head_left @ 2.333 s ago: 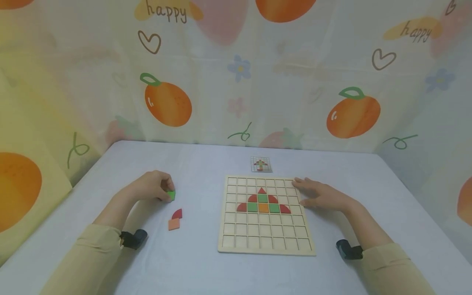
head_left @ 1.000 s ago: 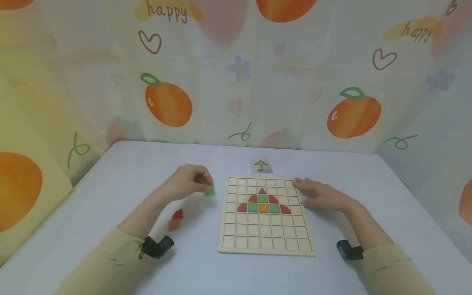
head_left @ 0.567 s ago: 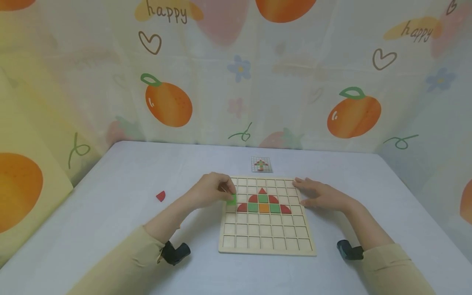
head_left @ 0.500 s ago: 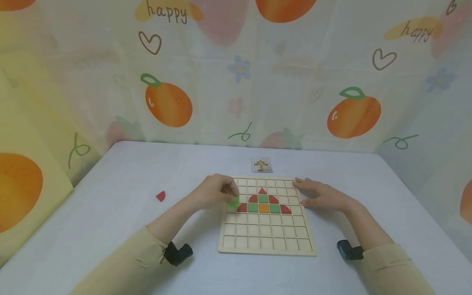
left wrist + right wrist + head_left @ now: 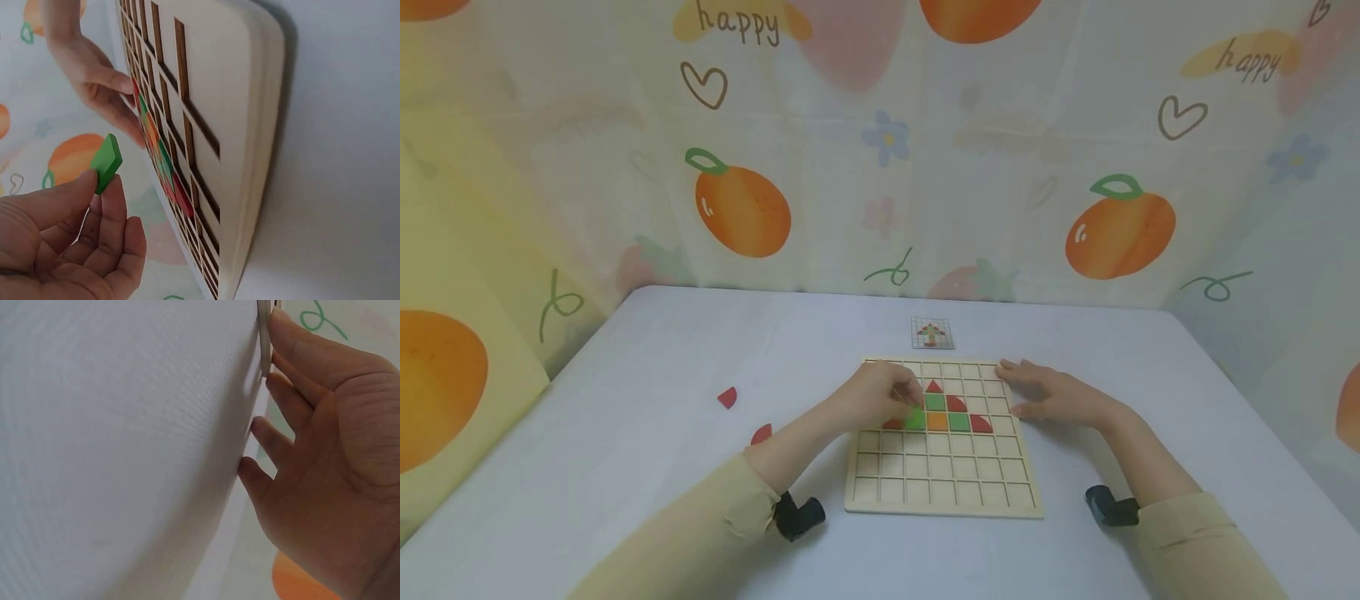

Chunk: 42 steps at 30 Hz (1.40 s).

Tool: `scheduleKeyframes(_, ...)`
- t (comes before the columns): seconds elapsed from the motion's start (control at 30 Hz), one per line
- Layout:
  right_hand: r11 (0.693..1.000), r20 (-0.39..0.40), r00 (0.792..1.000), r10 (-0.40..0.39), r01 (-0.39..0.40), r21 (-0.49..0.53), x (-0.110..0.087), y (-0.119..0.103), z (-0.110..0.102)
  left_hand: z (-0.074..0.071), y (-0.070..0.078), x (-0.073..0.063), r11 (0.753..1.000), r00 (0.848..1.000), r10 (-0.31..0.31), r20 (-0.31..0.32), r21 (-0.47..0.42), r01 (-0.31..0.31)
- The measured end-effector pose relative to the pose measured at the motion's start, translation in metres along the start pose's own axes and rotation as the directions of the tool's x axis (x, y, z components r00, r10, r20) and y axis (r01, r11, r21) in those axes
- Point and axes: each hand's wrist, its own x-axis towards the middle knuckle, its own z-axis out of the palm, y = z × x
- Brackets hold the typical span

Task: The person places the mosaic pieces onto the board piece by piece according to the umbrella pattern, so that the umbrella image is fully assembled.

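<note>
Between thumb and fingertips my left hand (image 5: pixel 876 395) pinches a green square tile (image 5: pixel 108 164), seen tilted in the left wrist view and held up off the board's face. In the head view it overlaps the left part of the tile pattern. The wooden grid board (image 5: pixel 904 495) carries a red triangle (image 5: pixel 933 387), a green square (image 5: pixel 935 403), an orange square (image 5: pixel 937 422) and red quarter-circles, partly hidden by the left hand. My right hand (image 5: pixel 1054 395) rests at the board's right edge with fingers spread, its thumb touching the edge in the right wrist view.
Behind the board lies a small pattern card (image 5: pixel 932 333) with a gridded tree-like figure. Two loose red quarter-circle tiles, one farther off (image 5: pixel 727 398) and one beside the left forearm (image 5: pixel 762 433), lie on the white table. A fruit-print curtain (image 5: pixel 820 250) hangs behind the table.
My left hand has carried the green tile rightward from the table's left side to over the board. Its forearm now covers the loose orange tile. The right hand stays put.
</note>
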Motion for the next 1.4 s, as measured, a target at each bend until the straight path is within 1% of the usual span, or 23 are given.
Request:
scheduleKeyframes(0.13,1.0,0.004,1.0,-0.004,0.004,0.013,0.0,-0.001,0.0,0.009,0.002,0.005,1.0,0.999,0.026,0.022,-0.014,-0.025)
scheduleKeyframes(0.27,1.0,0.004,1.0,-0.008,0.008,0.016,-0.001,-0.001,0.0,0.018,0.003,0.009,0.999,0.999,0.029,0.038,-0.016,-0.029)
scheduleKeyframes(0.43,1.0,0.002,1.0,-0.01,0.01,0.017,-0.001,-0.001,0.0,0.026,0.004,0.011,0.999,0.998,0.042,0.05,0.019,-0.043)
scheduleKeyframes(0.63,1.0,-0.007,1.0,-0.019,0.019,0.004,-0.001,-0.002,0.0,0.029,0.007,0.012,0.997,0.997,0.061,0.046,0.049,-0.063)
scheduleKeyframes(0.83,1.0,-0.007,1.0,-0.009,0.009,0.006,-0.001,-0.003,0.0,0.032,0.006,0.012,0.994,0.996,0.071,0.054,0.082,-0.075)
scheduleKeyframes(1.07,1.0,-0.006,1.0,0.002,-0.002,0.009,-0.001,-0.003,0.0,0.036,0.007,0.011,0.979,0.996,0.082,0.047,0.184,-0.089)
scheduleKeyframes(1.17,1.0,-0.006,1.0,-0.003,0.003,0.008,-0.001,-0.002,0.0,0.037,0.01,0.01,0.974,0.996,0.08,0.039,0.211,-0.086)
scheduleKeyframes(1.4,1.0,-0.003,1.0,-0.017,0.017,0.022,-0.002,-0.002,0.0,0.039,0.014,0.008,0.97,0.997,0.066,0.029,0.232,-0.071)
